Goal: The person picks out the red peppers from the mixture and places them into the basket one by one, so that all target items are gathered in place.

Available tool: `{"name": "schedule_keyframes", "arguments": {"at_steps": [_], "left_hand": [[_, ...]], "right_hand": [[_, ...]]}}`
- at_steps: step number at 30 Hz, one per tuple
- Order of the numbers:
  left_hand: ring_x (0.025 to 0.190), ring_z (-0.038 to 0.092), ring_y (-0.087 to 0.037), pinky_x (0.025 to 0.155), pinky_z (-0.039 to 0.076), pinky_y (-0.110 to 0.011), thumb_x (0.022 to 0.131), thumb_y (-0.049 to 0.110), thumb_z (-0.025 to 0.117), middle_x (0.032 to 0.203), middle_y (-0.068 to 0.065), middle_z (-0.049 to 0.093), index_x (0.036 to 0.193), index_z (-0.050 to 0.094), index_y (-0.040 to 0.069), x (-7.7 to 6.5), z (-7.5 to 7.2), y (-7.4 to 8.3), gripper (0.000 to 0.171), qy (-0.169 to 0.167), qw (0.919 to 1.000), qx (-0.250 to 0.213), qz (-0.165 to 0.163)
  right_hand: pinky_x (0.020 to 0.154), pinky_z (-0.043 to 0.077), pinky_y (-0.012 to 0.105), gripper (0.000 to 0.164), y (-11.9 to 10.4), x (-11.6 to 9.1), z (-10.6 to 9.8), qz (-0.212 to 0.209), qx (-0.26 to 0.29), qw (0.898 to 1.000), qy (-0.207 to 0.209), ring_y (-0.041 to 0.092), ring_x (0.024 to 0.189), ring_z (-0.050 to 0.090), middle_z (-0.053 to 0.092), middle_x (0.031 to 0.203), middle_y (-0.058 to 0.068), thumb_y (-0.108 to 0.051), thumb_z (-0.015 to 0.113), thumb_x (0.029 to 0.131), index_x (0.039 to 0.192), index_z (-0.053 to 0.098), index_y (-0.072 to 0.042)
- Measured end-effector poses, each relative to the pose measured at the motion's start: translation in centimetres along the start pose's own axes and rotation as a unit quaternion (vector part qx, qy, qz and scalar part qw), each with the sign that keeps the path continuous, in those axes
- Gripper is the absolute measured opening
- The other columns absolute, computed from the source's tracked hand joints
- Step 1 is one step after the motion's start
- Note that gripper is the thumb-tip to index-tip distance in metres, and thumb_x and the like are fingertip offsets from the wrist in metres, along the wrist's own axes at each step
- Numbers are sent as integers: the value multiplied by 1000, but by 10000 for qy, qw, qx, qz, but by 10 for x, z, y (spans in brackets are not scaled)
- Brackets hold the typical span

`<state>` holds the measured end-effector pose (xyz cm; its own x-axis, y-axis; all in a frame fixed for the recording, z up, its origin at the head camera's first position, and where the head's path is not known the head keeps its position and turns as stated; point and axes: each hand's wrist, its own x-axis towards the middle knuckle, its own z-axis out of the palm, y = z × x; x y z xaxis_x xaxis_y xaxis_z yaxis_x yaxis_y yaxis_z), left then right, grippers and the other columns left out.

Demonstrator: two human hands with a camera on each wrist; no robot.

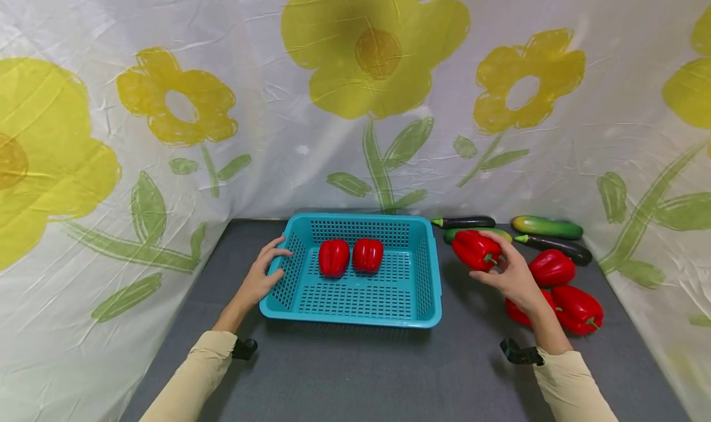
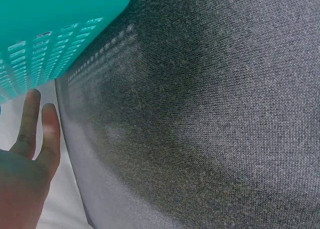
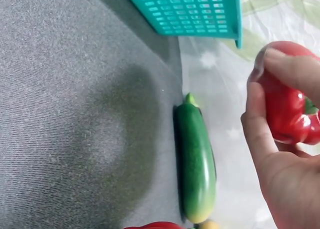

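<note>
My left hand is at the left rim of a turquoise plastic basket, its fingers reaching the edge. In the left wrist view two fairly straight fingers extend beside the basket's outer wall; the other fingers are out of frame there. My right hand grips a red bell pepper above the table, to the right of the basket, with thumb and fingers around it. The right wrist view shows the held bell pepper with its green stem toward the palm. Inside the basket lie two red bell peppers.
Right of the basket, more red bell peppers lie near my right forearm. Behind them are eggplants and green zucchini-like vegetables, one partly hidden by the held pepper. A flower-printed white curtain rises behind the dark grey table.
</note>
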<state>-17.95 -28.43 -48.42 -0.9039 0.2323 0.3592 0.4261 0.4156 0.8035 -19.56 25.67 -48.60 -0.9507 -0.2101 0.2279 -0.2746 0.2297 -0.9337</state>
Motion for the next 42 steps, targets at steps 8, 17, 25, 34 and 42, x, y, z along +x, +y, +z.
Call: {"name": "schedule_keyframes", "arguments": {"at_steps": [8, 17, 25, 34, 42], "left_hand": [[138, 23, -59, 97, 27, -68, 85, -22, 51, 151, -37, 30, 117, 60, -14, 0, -1, -4, 34, 0, 9998, 118, 156], [138, 22, -59, 96, 27, -67, 84, -23, 50, 151, -39, 29, 117, 59, -17, 0, 0, -4, 34, -38, 9998, 34, 215], [137, 23, -60, 96, 27, -68, 84, -24, 51, 150, -40, 31, 116, 61, -13, 1, 0, -2, 35, 7, 9997, 66, 242], [139, 22, -59, 98, 26, -68, 84, -24, 50, 151, -39, 29, 116, 60, -13, 1, 0, -4, 35, -1, 9998, -36, 196], [139, 22, -59, 98, 26, -69, 84, -24, 50, 151, -38, 30, 117, 60, -13, 1, 0, -3, 36, 3, 9999, -21, 159]], "right_hand": [[80, 55, 32, 85, -3, 5, 0, -253, -422, 9988, 8, 36, 108, 55, 46, 141, 11, 2, 83, 80, 153, 42, -12], [77, 55, 31, 85, -11, 8, 0, -271, -744, 9969, 15, 35, 104, 57, 43, 143, 11, -2, 83, 81, 153, 43, -19], [77, 57, 37, 85, -15, 10, 3, -381, -623, 9968, -321, 38, 99, 62, 48, 138, 14, 0, 84, 80, 152, 40, -14], [78, 56, 37, 80, -26, 13, 10, -423, -380, 9970, -531, 35, 112, 55, 51, 137, 13, -3, 82, 81, 148, 38, -7], [80, 56, 38, 75, -35, 21, 18, -415, -237, 9976, -506, 34, 120, 49, 48, 141, 10, -5, 79, 85, 149, 42, -13]]}}
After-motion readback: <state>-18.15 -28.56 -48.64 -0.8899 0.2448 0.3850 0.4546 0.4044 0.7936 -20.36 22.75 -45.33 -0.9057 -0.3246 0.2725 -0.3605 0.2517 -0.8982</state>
